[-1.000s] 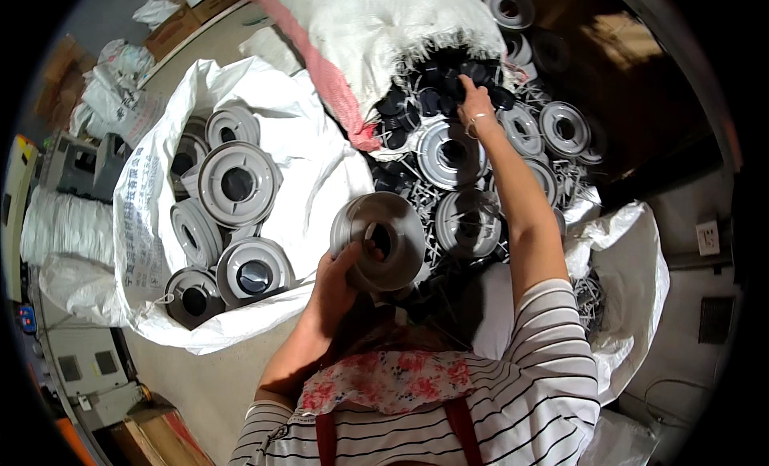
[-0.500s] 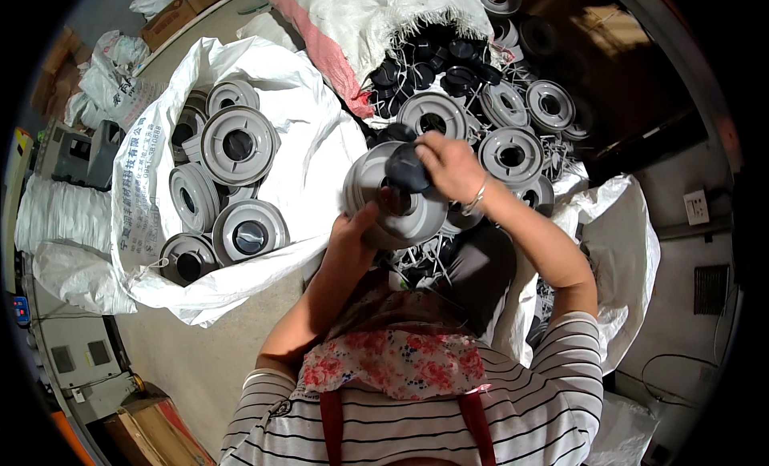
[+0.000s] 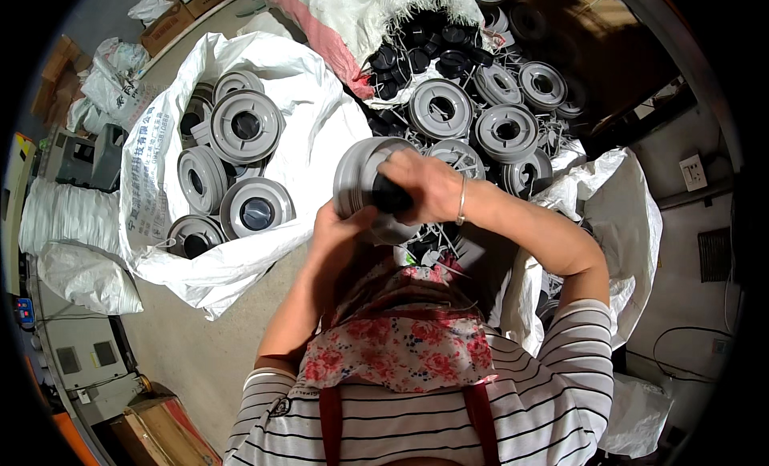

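My left hand (image 3: 344,226) grips a grey round plastic flanged part (image 3: 356,174) by its lower left side, in front of my lap. My right hand (image 3: 428,186) is closed on a black round plastic cap (image 3: 390,195), which is at the middle opening of the grey part. The fingers partly hide the opening, so how deep the cap sits cannot be told. Beyond my hands lies a pile of similar grey parts (image 3: 440,110), one of them close past my right hand.
At the left stands an open white woven sack (image 3: 320,90) with several grey parts in it. A white-and-pink sack (image 3: 320,34) at the back spills black caps (image 3: 452,62). Another white sack (image 3: 633,226) stands at my right. A grey cabinet (image 3: 80,346) is at the far left.
My right hand has brought the black cap down and left against the middle of the grey part. The grey part has tilted, and the view has shifted slightly.
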A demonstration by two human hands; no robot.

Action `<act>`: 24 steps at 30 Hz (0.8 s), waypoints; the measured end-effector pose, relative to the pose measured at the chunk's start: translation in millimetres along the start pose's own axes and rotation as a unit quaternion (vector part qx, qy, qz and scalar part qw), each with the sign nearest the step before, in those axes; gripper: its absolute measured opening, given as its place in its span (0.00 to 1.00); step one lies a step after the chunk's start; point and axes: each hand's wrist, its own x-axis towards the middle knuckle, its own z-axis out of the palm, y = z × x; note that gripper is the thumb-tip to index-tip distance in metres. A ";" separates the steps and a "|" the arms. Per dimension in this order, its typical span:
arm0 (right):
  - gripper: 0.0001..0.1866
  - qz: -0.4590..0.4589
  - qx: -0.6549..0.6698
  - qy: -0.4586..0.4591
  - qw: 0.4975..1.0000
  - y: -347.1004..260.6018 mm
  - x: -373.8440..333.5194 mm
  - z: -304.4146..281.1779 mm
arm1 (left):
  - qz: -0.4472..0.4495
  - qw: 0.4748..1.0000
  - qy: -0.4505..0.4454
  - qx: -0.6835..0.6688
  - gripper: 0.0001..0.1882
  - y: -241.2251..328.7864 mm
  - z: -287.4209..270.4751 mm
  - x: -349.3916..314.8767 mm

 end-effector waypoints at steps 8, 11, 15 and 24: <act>0.41 -0.094 -0.134 -0.038 0.986 -17.0 -7.7 6.2 | -0.073 0.988 -0.009 -0.136 0.16 10.7 -0.7 -3.8; 0.43 0.034 0.004 0.045 0.998 -21.3 1.4 12.2 | 0.044 0.997 0.002 -0.066 0.17 1.5 0.0 -12.7; 0.37 0.268 0.281 0.069 0.919 -18.7 18.6 23.0 | 0.026 0.996 0.054 -0.064 0.18 -2.8 -2.6 -12.6; 0.29 0.339 0.392 -0.109 0.848 4.4 19.1 36.2 | 0.058 0.996 0.032 -0.065 0.19 6.4 -2.0 -14.1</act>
